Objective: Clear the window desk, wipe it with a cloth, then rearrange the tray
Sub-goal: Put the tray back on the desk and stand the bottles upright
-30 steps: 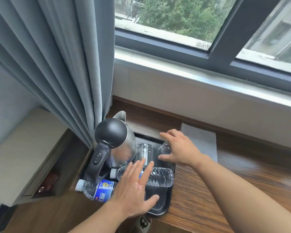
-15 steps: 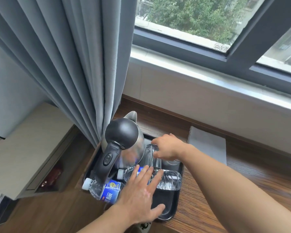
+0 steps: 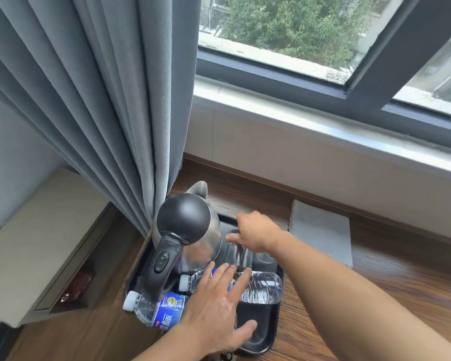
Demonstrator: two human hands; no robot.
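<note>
A black tray (image 3: 262, 337) lies at the left end of the wooden window desk (image 3: 391, 290). On it stand a steel kettle (image 3: 185, 230) with a black lid and handle, a clear glass (image 3: 238, 255) and a second glass (image 3: 264, 257) behind my wrist. Two water bottles lie flat on it: a clear one (image 3: 263, 286) and one with a blue label (image 3: 158, 310). My right hand (image 3: 255, 234) grips the first glass by its rim. My left hand (image 3: 216, 306) rests flat, fingers spread, over the two bottles. A folded white cloth (image 3: 322, 231) lies on the desk right of the tray.
A grey curtain (image 3: 110, 100) hangs against the kettle's left side. The window sill (image 3: 323, 126) and wall run behind the desk. Left and lower stands a beige cabinet (image 3: 37, 238) with an open shelf.
My right hand moved from the right-hand glass to the glass beside the kettle and took hold of its rim. The left hand stays flat on the bottles. The view shifted left.
</note>
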